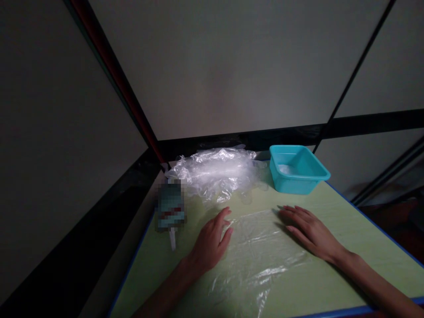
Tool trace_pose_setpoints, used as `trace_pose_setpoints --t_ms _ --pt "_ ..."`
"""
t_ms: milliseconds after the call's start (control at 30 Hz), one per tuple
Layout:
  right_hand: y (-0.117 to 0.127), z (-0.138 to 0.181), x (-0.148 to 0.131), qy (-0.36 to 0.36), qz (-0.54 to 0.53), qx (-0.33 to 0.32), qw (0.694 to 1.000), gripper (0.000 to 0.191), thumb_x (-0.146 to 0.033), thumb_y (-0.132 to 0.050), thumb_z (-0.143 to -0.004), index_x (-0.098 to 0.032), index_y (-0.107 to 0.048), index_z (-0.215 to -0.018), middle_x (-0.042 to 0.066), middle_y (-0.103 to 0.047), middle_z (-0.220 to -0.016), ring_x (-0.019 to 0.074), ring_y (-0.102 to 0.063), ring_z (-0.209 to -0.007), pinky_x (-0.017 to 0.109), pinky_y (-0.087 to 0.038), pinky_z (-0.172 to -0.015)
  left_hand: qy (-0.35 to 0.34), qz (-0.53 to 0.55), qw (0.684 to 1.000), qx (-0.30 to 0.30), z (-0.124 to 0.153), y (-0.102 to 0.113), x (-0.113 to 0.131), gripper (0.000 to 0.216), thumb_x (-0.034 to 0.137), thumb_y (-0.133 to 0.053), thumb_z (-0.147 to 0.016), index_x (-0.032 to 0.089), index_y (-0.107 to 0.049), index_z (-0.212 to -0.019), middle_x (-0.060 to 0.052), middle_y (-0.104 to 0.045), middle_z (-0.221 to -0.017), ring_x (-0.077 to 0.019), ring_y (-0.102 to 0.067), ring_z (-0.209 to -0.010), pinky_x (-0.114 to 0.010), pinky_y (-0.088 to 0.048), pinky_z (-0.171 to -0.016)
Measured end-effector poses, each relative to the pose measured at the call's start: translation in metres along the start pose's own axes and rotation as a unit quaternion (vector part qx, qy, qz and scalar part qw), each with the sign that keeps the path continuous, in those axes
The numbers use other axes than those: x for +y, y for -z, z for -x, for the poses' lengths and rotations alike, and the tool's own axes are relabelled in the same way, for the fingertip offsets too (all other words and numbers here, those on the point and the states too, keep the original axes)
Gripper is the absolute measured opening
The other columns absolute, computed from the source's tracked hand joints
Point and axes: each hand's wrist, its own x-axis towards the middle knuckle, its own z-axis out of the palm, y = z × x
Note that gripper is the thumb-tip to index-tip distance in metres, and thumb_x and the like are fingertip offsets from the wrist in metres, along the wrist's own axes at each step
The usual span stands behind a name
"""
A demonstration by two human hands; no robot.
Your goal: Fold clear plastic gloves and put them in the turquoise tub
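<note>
A thin clear plastic bag point(255, 247) lies spread nearly flat on the pale green table point(357, 247), wrinkled toward its near end. At its left edge is my left hand point(210, 240), fingers apart and slightly curved, with nothing gripped. My right hand point(308, 229) rests by the bag's far right corner, palm down with fingers stretched out. Whether the fingertips press on the film cannot be made out. Beyond the hands sits a heap of crumpled clear plastic bags point(221, 172) against the wall.
A turquoise plastic basin point(294, 183) stands at the back right with something whitish inside. On the left lies a blurred-out dark green item point(170, 205) with a white strip point(172, 239) below it. Pale wall panels point(232, 79) close off the table's far side.
</note>
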Motion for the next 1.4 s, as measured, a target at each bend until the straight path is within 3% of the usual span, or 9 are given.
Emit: trace_pose_setpoints --t_ms 367,533,633,733,867,1000,1167,1300,1400 --pt "0.001 -0.020 0.010 -0.004 0.012 -0.015 1.000 0.033 -0.032 -0.038 -0.088 -0.014 -0.050 -0.113 0.012 -0.056 -0.114 0.0241 -0.052 -0.104 0.044 -0.042 -0.089 -0.011 -0.071 0.997 0.022 -0.013 0.001 -0.012 0.042 0.019 -0.039 -0.084 0.015 -0.029 -0.125 -0.009 -0.060 -0.100 -0.0207 -0.057 -0.094 -0.038 -0.043 -0.085" --pt "0.005 -0.025 -0.007 -0.020 -0.009 -0.005 1.000 0.036 -0.029 -0.038 -0.088 -0.012 -0.046 -0.118 0.015 -0.055 -0.116 0.0240 -0.051 -0.106 0.042 -0.043 -0.089 -0.057 -0.093 0.993 0.033 -0.010 0.006 0.001 0.037 0.017 -0.039 -0.084 0.015 -0.037 -0.121 -0.012 -0.049 -0.121 -0.0211 -0.046 -0.111 -0.038 -0.037 -0.093" --pt "0.003 -0.026 -0.036 -0.016 -0.026 -0.026 0.999 0.041 -0.023 -0.037 -0.087 -0.012 -0.038 -0.126 0.014 -0.048 -0.125 0.0222 -0.043 -0.116 0.040 -0.039 -0.095 -0.135 -0.129 0.982 -0.013 -0.001 0.002 0.020 0.029 0.016 -0.041 -0.083 0.014 -0.047 -0.112 -0.012 -0.048 -0.123 -0.0216 -0.046 -0.111 -0.037 -0.038 -0.093" --pt "-0.009 -0.027 -0.063 0.016 -0.002 -0.043 0.999 0.048 -0.020 -0.037 -0.086 -0.010 -0.029 -0.132 0.013 -0.034 -0.136 0.0218 -0.030 -0.125 0.042 -0.030 -0.101 -0.204 -0.145 0.963 -0.098 0.009 -0.005 0.036 0.026 0.018 -0.045 -0.082 0.014 -0.051 -0.106 -0.010 -0.052 -0.118 -0.0214 -0.047 -0.108 -0.035 -0.039 -0.092" --pt "-0.027 -0.025 -0.077 0.020 0.037 -0.048 0.998 0.052 -0.024 -0.038 -0.086 -0.010 -0.025 -0.134 0.013 -0.023 -0.140 0.0223 -0.018 -0.129 0.044 -0.025 -0.102 -0.255 -0.151 0.940 -0.170 0.019 -0.010 0.039 0.022 0.016 -0.047 -0.081 0.014 -0.053 -0.102 -0.007 -0.052 -0.117 -0.0194 -0.046 -0.108 -0.032 -0.037 -0.093" --pt "-0.031 -0.017 -0.068 0.015 0.052 -0.034 0.998 0.055 -0.031 -0.039 -0.087 -0.013 -0.021 -0.136 0.012 -0.021 -0.141 0.0225 -0.015 -0.130 0.047 -0.024 -0.102 -0.271 -0.154 0.933 -0.180 0.022 -0.011 0.035 0.019 0.014 -0.044 -0.082 0.014 -0.053 -0.099 -0.006 -0.055 -0.112 -0.0188 -0.047 -0.104 -0.032 -0.037 -0.091" --pt "-0.024 0.006 -0.035 -0.053 0.073 -0.023 0.996 0.057 -0.038 -0.038 -0.087 -0.016 -0.019 -0.136 0.012 -0.027 -0.140 0.0236 -0.021 -0.128 0.049 -0.025 -0.100 -0.273 -0.135 0.937 -0.171 0.020 -0.010 0.036 0.017 0.012 -0.046 -0.081 0.015 -0.054 -0.096 -0.006 -0.056 -0.107 -0.0183 -0.048 -0.102 -0.031 -0.038 -0.090" --pt "-0.015 0.024 -0.008 -0.113 0.069 -0.009 0.991 0.056 -0.040 -0.038 -0.086 -0.014 -0.024 -0.134 0.015 -0.030 -0.137 0.0267 -0.025 -0.127 0.050 -0.026 -0.099 -0.271 -0.106 0.942 -0.166 0.020 -0.009 0.036 0.019 0.010 -0.045 -0.081 0.016 -0.055 -0.096 -0.006 -0.056 -0.108 -0.0189 -0.048 -0.103 -0.033 -0.038 -0.089" --pt "-0.001 0.026 -0.006 -0.120 0.056 0.013 0.991 0.052 -0.037 -0.041 -0.085 -0.012 -0.033 -0.130 0.017 -0.033 -0.135 0.0282 -0.028 -0.125 0.050 -0.030 -0.097 -0.258 -0.039 0.952 -0.157 0.022 -0.009 0.031 0.022 0.010 -0.045 -0.081 0.016 -0.055 -0.100 -0.008 -0.055 -0.111 -0.0192 -0.048 -0.104 -0.034 -0.039 -0.090"
